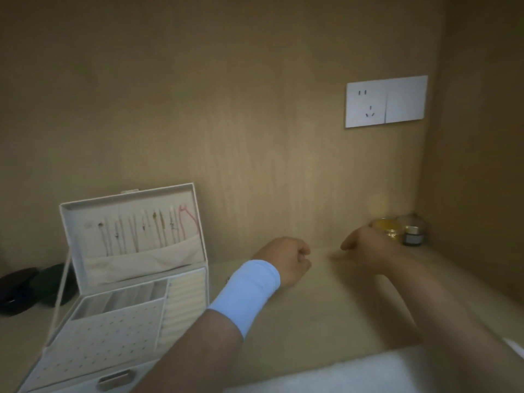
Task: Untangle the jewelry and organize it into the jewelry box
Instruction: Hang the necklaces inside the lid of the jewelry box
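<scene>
An open cream jewelry box [113,338] stands at the left of the wooden desk. Several thin necklaces [147,228] hang in its raised lid, with a red cord [188,219] at the right end. Its tray shows a perforated earring panel and a ribbed ring cushion [185,296]. My left hand [286,259], with a white wristband, rests as a closed fist on the desk just right of the box; nothing shows in it. My right hand [360,241] reaches to the back right corner, against a yellow jar [390,228]. Its fingers are hidden. I see no loose jewelry on the desk.
A small grey jar [414,235] stands beside the yellow one in the corner. Two dark cases [19,290] lie left of the box. A white wall socket [385,100] sits on the back panel. White cloth [326,375] lies along the near edge.
</scene>
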`<action>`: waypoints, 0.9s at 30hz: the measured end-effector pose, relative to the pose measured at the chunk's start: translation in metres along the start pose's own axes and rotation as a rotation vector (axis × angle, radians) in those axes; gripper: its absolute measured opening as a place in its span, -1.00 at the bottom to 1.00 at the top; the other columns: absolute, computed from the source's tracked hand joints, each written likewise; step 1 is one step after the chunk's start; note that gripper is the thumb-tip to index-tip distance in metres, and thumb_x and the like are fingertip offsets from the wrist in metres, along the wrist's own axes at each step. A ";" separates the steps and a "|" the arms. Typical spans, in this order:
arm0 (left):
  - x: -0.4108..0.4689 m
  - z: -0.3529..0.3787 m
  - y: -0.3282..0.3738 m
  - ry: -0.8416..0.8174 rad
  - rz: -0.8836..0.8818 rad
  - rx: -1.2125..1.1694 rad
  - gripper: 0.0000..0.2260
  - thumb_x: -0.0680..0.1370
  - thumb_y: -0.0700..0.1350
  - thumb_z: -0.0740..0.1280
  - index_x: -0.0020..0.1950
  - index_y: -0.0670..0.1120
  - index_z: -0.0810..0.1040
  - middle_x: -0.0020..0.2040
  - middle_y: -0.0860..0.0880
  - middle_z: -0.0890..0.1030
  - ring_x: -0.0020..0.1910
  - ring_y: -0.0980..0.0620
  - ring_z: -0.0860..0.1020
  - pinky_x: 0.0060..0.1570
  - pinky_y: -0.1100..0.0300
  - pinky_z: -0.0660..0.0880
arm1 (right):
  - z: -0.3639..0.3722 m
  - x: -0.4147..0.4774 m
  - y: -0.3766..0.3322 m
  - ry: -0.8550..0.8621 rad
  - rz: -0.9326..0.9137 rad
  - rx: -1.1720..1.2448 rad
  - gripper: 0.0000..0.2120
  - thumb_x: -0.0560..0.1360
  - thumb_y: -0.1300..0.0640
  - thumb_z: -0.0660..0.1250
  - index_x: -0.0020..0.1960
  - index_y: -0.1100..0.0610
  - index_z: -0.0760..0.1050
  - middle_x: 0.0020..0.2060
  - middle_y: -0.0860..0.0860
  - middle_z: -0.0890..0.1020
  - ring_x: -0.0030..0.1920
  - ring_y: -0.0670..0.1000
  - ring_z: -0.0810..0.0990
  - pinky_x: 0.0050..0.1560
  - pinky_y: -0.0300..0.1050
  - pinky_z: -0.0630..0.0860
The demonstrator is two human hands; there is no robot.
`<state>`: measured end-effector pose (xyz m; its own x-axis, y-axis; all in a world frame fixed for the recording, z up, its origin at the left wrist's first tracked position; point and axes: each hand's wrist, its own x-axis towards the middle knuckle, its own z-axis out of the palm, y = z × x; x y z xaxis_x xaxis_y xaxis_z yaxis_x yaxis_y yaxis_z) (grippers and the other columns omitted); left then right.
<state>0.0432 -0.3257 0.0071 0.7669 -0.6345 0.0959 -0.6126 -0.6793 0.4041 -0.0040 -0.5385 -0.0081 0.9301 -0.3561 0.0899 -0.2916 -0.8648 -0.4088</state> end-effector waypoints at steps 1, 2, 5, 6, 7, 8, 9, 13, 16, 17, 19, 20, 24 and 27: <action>0.010 0.008 0.006 -0.019 0.002 0.023 -0.69 0.56 -0.02 0.29 0.30 0.02 0.55 0.22 0.04 0.58 0.18 0.01 0.55 0.30 0.13 0.42 | 0.004 0.002 0.009 -0.004 0.015 -0.009 -0.76 0.53 0.15 0.34 0.16 -0.03 0.64 0.21 -0.02 0.64 0.22 0.03 0.60 0.26 -0.09 0.51; 0.018 0.015 0.011 -0.036 0.003 0.050 -0.67 0.57 -0.02 0.28 0.33 0.02 0.53 0.27 0.02 0.55 0.24 -0.01 0.52 0.33 0.10 0.39 | 0.008 0.004 0.015 -0.008 0.019 -0.023 -0.73 0.54 0.14 0.32 0.19 -0.06 0.62 0.24 -0.03 0.62 0.25 0.03 0.58 0.28 -0.08 0.49; 0.041 0.035 0.022 -0.060 0.018 0.136 -0.62 0.61 -0.04 0.21 0.44 0.02 0.43 0.43 -0.01 0.42 0.41 -0.06 0.38 0.41 0.06 0.29 | 0.016 0.009 0.027 -0.032 0.000 -0.026 -0.74 0.54 0.09 0.31 0.17 -0.09 0.64 0.22 -0.07 0.64 0.23 0.01 0.59 0.26 -0.08 0.51; 0.047 0.041 0.025 -0.068 0.035 0.163 -0.61 0.62 -0.06 0.19 0.46 0.01 0.40 0.44 -0.03 0.39 0.43 -0.07 0.34 0.41 0.06 0.28 | 0.016 0.009 0.029 -0.037 -0.011 -0.017 -0.77 0.53 0.07 0.33 0.13 -0.09 0.67 0.18 -0.08 0.67 0.20 0.00 0.61 0.24 -0.09 0.53; 0.051 0.046 0.027 -0.080 0.060 0.204 -0.60 0.62 -0.08 0.18 0.47 -0.01 0.39 0.44 -0.05 0.39 0.43 -0.10 0.32 0.40 0.04 0.29 | 0.016 0.009 0.030 -0.038 -0.020 -0.004 -0.79 0.51 0.06 0.36 0.09 -0.09 0.69 0.13 -0.09 0.69 0.16 -0.02 0.63 0.21 -0.10 0.55; 0.055 0.051 0.029 -0.091 0.089 0.245 -0.61 0.62 -0.10 0.17 0.46 -0.02 0.39 0.42 -0.08 0.40 0.42 -0.12 0.31 0.38 0.00 0.31 | 0.016 0.010 0.031 -0.037 -0.026 0.010 -0.81 0.50 0.06 0.38 0.06 -0.09 0.71 0.09 -0.10 0.71 0.13 -0.03 0.65 0.18 -0.11 0.56; 0.059 0.056 0.030 -0.100 0.112 0.283 -0.62 0.61 -0.11 0.17 0.44 -0.02 0.40 0.38 -0.11 0.42 0.39 -0.14 0.32 0.35 -0.04 0.34 | 0.016 0.010 0.031 -0.037 -0.032 0.024 -0.81 0.48 0.06 0.39 0.03 -0.10 0.71 0.05 -0.11 0.72 0.10 -0.04 0.66 0.15 -0.13 0.58; 0.066 0.071 0.026 -0.093 0.131 0.317 -0.64 0.60 -0.06 0.17 0.39 0.06 0.46 0.25 -0.09 0.47 0.29 -0.13 0.38 0.24 -0.06 0.42 | 0.015 0.011 0.028 -0.083 -0.057 0.064 -0.82 0.44 0.05 0.41 -0.03 -0.13 0.73 -0.02 -0.12 0.74 0.04 -0.07 0.67 0.08 -0.13 0.60; 0.065 0.071 0.023 -0.031 0.120 0.290 -0.72 0.59 -0.04 0.23 0.27 0.05 0.57 0.18 -0.06 0.50 0.22 -0.09 0.45 0.19 0.00 0.46 | 0.014 0.011 0.027 -0.092 -0.052 0.074 -0.84 0.43 0.07 0.44 -0.02 -0.08 0.73 -0.03 -0.13 0.73 0.03 -0.08 0.66 0.07 -0.16 0.59; 0.065 0.070 0.022 -0.003 0.113 0.277 -0.76 0.58 -0.05 0.24 0.19 0.03 0.61 0.15 -0.05 0.53 0.19 -0.09 0.48 0.16 0.02 0.47 | 0.013 0.011 0.026 -0.088 -0.050 0.074 -0.85 0.43 0.07 0.46 -0.01 -0.07 0.73 -0.03 -0.14 0.73 0.03 -0.08 0.66 0.08 -0.17 0.58; 0.063 0.067 0.022 0.034 0.096 0.252 -0.81 0.57 -0.07 0.26 0.08 0.00 0.64 0.11 -0.05 0.57 0.12 -0.09 0.54 0.11 0.05 0.50 | 0.013 0.010 0.023 -0.085 -0.055 0.066 -0.85 0.43 0.06 0.48 -0.01 -0.06 0.72 -0.03 -0.14 0.72 0.03 -0.07 0.64 0.10 -0.15 0.57; 0.062 0.066 0.023 0.042 0.090 0.252 -0.82 0.57 -0.08 0.25 0.05 -0.01 0.65 0.09 -0.06 0.59 0.10 -0.09 0.55 0.09 0.05 0.51 | 0.013 0.009 0.021 -0.086 -0.060 0.065 -0.86 0.43 0.05 0.49 -0.01 -0.06 0.72 -0.04 -0.14 0.71 0.02 -0.07 0.64 0.09 -0.15 0.57; 0.060 0.066 0.025 0.079 0.100 0.385 -0.77 0.59 -0.08 0.18 0.08 -0.05 0.62 0.09 -0.08 0.59 0.09 -0.12 0.55 0.02 0.03 0.52 | 0.014 0.008 0.015 -0.071 -0.073 0.013 -0.94 0.44 0.03 0.48 -0.10 -0.06 0.71 -0.10 -0.12 0.70 -0.02 -0.05 0.64 -0.07 -0.21 0.49; 0.057 0.068 0.025 0.091 0.099 0.426 -0.75 0.62 -0.07 0.14 0.12 -0.08 0.59 0.11 -0.08 0.56 0.12 -0.12 0.52 0.04 0.03 0.49 | 0.014 0.006 0.014 -0.133 -0.098 -0.015 -0.86 0.49 0.01 0.39 -0.23 -0.02 0.64 -0.18 -0.05 0.67 -0.08 0.01 0.62 -0.13 -0.18 0.47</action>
<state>0.0589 -0.4042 -0.0391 0.7027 -0.6819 0.2031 -0.6933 -0.7204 -0.0203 0.0003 -0.5475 -0.0254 0.9753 -0.2206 0.0073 -0.2003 -0.8988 -0.3899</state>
